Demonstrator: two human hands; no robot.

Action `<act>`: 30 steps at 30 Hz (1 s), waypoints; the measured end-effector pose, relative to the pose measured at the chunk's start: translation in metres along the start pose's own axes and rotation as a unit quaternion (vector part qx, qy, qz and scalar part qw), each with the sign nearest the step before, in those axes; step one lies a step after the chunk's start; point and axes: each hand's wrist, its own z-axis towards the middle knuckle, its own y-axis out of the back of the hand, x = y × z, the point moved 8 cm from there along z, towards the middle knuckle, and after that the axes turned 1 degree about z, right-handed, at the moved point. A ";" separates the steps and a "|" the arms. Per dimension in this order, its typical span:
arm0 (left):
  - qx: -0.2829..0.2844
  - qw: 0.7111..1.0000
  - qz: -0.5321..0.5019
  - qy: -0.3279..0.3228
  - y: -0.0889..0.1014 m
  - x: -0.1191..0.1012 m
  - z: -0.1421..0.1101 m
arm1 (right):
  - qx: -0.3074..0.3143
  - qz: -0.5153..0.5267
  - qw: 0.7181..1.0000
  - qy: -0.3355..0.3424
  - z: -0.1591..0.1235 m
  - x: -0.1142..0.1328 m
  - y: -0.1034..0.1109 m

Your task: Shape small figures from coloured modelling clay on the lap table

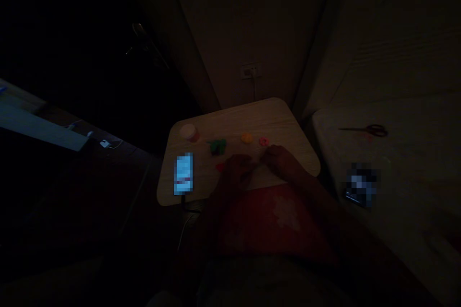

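The picture is very dark. Over the front of a small wooden table (266, 110), my left hand (236, 170) has its fingers bent and drawn together towards my right. My right hand (279, 159) is closed too, its fingertips pointing at the left ones. Something small and pale may lie between the fingertips, but I cannot make it out. Beside my left hand lies a red piece (220, 167), partly covered by it. Just beyond the hands are a pink flower-like piece (264, 141), an orange round piece (247, 138) and a green leafy-looking clump (217, 146).
A lidded tub (189, 132) and a lit phone (183, 174) stand on the table's left side. Scissors (370, 129) and a dark device (360, 184) lie on a pale surface at right. A wall socket (251, 71) holds a plug, its cord hanging behind the table.
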 end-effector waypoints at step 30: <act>-0.021 0.999 0.018 0.027 -0.004 -0.004 0.023 | -0.106 0.078 0.983 -0.131 -0.025 -0.015 0.020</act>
